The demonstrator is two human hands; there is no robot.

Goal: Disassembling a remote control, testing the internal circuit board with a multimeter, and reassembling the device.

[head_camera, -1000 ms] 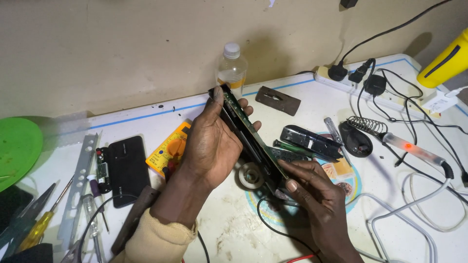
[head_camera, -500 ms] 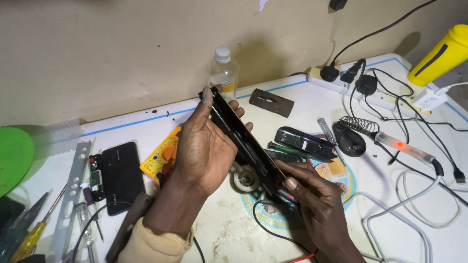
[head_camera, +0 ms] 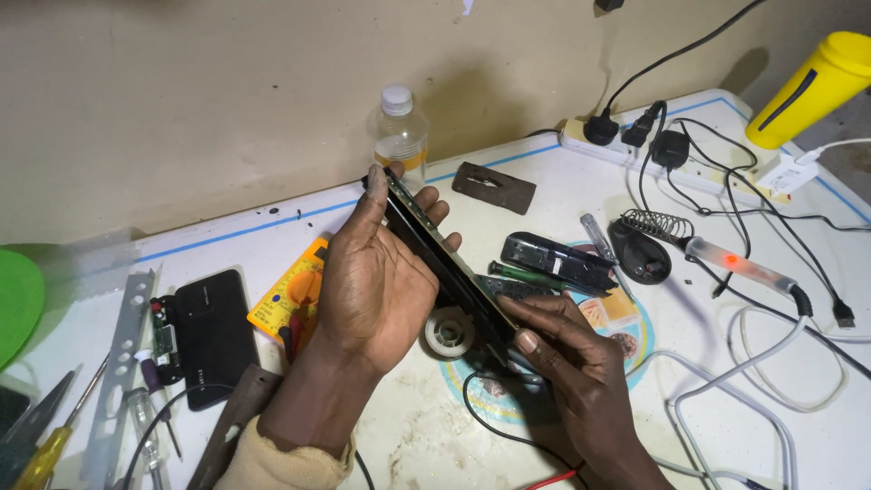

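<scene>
Circuit board [head_camera: 442, 257] edge-up between both hands.

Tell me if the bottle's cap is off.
No, the white cap sits on the bottle by the wall.

Warm, moderately dim light falls from above, brightest on the white worktop [head_camera: 272, 236]. Soft shadows sit under both hands and behind the yellow plastic cylinder [head_camera: 812, 86]. Focus is sharp centrally; the green round lid [head_camera: 14, 308] at left blurs, edges slightly bowed.
</scene>
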